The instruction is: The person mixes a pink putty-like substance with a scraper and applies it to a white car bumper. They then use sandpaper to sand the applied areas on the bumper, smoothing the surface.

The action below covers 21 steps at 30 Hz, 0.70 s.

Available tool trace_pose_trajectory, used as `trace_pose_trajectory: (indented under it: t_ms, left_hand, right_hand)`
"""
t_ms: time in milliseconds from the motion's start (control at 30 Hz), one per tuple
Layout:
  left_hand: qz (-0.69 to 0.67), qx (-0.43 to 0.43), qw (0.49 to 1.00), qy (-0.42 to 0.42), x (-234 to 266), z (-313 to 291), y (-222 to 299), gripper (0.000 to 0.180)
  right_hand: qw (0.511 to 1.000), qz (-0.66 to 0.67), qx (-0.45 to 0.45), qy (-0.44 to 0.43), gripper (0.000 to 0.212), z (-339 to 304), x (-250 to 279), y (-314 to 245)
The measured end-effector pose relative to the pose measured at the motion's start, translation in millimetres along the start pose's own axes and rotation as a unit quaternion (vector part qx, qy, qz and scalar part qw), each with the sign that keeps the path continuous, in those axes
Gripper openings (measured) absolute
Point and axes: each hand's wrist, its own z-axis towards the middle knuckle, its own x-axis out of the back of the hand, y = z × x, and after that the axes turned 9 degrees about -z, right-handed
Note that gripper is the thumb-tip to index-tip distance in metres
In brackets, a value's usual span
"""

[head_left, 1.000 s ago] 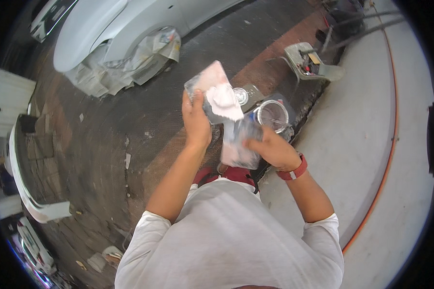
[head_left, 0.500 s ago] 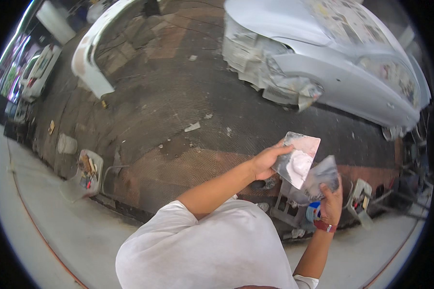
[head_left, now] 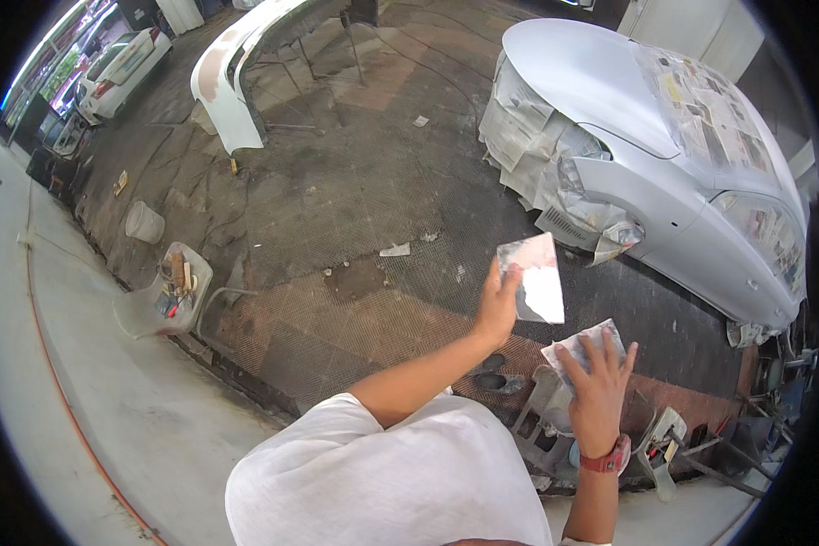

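Note:
My left hand (head_left: 495, 308) is closed on one edge of a flat rectangular putty board (head_left: 539, 253), thumb on top. Smooth white paste (head_left: 540, 296) covers much of the board's face, with pinkish smears toward its far end. Lower and to the right, my right hand (head_left: 595, 400) has its back turned up and a red watch at the wrist. Its fingers spread across a thin, flat, smeared putty spreader (head_left: 575, 347); the thumb is hidden. A gap separates the spreader from the board.
A silver car (head_left: 646, 200) masked with newspaper stands at the right. A white bumper (head_left: 237, 118) is far left. A plastic chair holding tools (head_left: 141, 305) and a bucket (head_left: 144, 222) stand left. Nearer my hands are a grey stool (head_left: 548, 400) and another tool-laden chair (head_left: 657, 446).
The spreader has come away from the board as my right hand turned back-upward and moved slightly left. My left hand has tilted the board more upright. The whole view has shifted.

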Motion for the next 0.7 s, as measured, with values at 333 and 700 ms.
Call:
trace_pose_trajectory:
  t_ms: [333, 700]
  left_hand:
    - [-0.048, 0.256, 0.961, -0.089, -23, -10, 10, 0.042]
    - [0.048, 0.194, 0.969, -0.143, -29, -3, 5, 0.044]
  right_hand:
    - [0.977, 0.168, -0.128, -0.038, 0.065, 10, -63, 32]
    - [0.970, 0.159, -0.182, 0.013, 0.074, -23, -61, 32]
